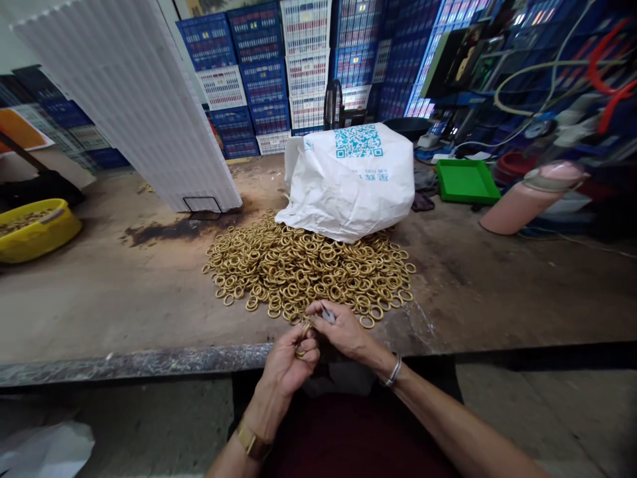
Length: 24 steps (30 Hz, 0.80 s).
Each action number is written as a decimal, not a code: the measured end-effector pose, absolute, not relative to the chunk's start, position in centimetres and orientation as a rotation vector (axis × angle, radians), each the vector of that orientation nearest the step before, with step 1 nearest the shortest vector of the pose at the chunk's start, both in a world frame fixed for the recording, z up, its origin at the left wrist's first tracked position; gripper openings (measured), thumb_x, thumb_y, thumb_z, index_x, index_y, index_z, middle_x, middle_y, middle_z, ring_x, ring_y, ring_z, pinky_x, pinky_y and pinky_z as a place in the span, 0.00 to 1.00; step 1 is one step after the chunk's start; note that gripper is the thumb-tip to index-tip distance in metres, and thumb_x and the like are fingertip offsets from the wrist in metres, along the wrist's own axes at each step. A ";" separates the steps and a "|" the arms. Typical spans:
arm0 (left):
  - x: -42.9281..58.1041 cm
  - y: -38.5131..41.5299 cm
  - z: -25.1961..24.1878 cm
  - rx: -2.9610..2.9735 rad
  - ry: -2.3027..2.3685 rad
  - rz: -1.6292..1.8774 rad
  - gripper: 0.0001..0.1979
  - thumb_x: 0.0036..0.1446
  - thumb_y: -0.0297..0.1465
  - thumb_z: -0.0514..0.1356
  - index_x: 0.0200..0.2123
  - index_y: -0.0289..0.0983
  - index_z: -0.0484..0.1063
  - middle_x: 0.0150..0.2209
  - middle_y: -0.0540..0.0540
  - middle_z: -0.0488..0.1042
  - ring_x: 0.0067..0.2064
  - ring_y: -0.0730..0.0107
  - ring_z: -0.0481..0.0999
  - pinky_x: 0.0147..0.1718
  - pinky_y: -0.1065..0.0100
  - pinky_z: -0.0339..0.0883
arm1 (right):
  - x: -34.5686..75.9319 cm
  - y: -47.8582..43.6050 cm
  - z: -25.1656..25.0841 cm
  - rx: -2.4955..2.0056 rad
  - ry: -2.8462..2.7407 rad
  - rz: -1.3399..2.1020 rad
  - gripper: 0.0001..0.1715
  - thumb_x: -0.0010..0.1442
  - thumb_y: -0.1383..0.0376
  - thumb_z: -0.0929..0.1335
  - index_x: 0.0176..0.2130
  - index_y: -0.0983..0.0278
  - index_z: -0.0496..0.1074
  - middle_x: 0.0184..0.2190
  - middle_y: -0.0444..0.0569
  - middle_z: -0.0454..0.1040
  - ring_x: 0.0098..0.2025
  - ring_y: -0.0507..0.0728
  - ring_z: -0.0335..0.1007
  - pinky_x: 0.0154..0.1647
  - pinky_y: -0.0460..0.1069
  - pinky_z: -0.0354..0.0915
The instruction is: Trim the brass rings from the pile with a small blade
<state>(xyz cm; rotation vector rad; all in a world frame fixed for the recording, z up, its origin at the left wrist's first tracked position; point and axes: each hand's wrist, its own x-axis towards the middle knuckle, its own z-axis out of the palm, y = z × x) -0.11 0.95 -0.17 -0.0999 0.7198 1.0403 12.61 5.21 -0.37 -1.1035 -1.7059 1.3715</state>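
My left hand [294, 362] is closed around brass-coloured rings. One ring [306, 326] is pinched at its fingertips, and another ring [299, 354] shows among the curled fingers. Right beside it, my right hand [348, 333] is closed on a small grey tool with a dark pointed tip [327, 313]; its exact kind is too small to make out. The fingertips of both hands meet at the pinched ring, close to the table's front edge. Just beyond them lies a wide heap of loose brass-coloured rings [298, 265].
A white sack with blue print [348, 192] rests on the heap's far side. A ribbed white panel [144, 99] leans at back left, with a yellow basin [40, 232] farther left. To the right are a green tray [468, 180] and pink bottle [527, 196]. Stacked crates [263, 79] stand behind.
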 end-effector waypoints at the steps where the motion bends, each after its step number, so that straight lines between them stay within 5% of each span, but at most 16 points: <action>1: -0.1 1.0 -0.1 -0.142 0.692 1.029 0.05 0.54 0.21 0.51 0.26 0.32 0.60 0.19 0.55 0.57 0.14 0.89 0.50 0.12 0.83 0.43 | 12.7 5.2 -0.5 -1.112 -1.711 1.381 0.11 0.52 0.63 0.64 0.36 0.65 0.69 0.24 0.42 0.68 0.24 0.48 0.61 0.27 0.43 0.58; 12: 0.2 0.8 0.3 -0.112 0.738 0.917 0.07 0.59 0.26 0.49 0.27 0.33 0.60 0.19 0.55 0.56 0.14 0.88 0.48 0.11 0.84 0.42 | 13.4 5.3 0.1 -1.061 -1.763 1.429 0.10 0.53 0.62 0.64 0.30 0.66 0.71 0.24 0.42 0.69 0.27 0.49 0.62 0.30 0.44 0.59; 24: 0.2 -0.2 0.1 -0.136 0.584 0.878 0.07 0.54 0.23 0.51 0.24 0.33 0.58 0.19 0.56 0.53 0.14 0.88 0.50 0.10 0.84 0.41 | 13.1 5.3 -0.1 -1.109 -1.623 1.470 0.12 0.52 0.59 0.63 0.26 0.66 0.67 0.19 0.39 0.61 0.21 0.47 0.53 0.22 0.42 0.53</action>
